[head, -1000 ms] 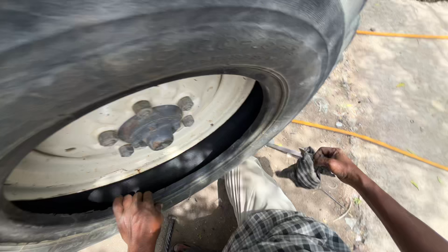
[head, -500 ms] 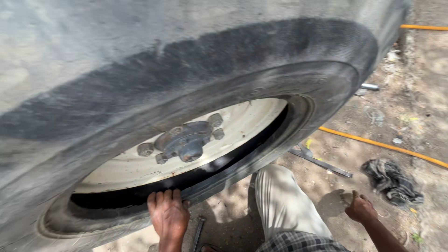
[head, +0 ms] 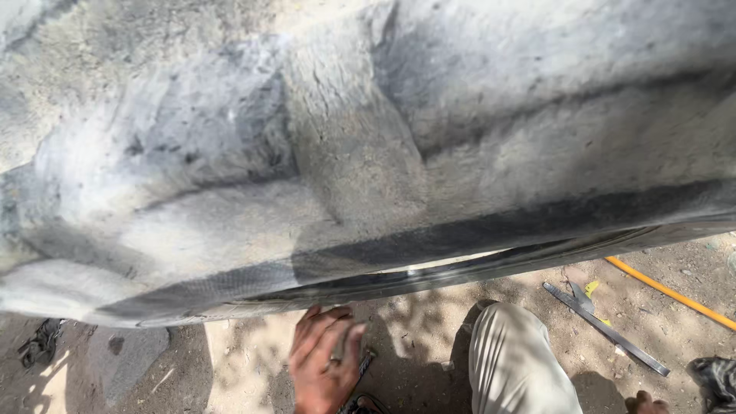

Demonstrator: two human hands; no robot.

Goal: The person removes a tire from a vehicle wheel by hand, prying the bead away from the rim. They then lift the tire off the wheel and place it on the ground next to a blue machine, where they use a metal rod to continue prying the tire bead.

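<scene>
Our left hand (head: 326, 360) is spread open, fingers up against the lower edge of the big tyre (head: 345, 153), gripping nothing; a ring shows on one finger. A dark tool (head: 360, 372) lies just beside it on the dirt. Our right hand (head: 645, 402) is only a sliver at the bottom edge; we cannot tell its grip. The tyre fills the view above both hands. Between them, our bent knee (head: 514, 360). Farther right: flat metal bar (head: 606, 328), orange hose (head: 671, 291), dark rag (head: 717, 377).
</scene>
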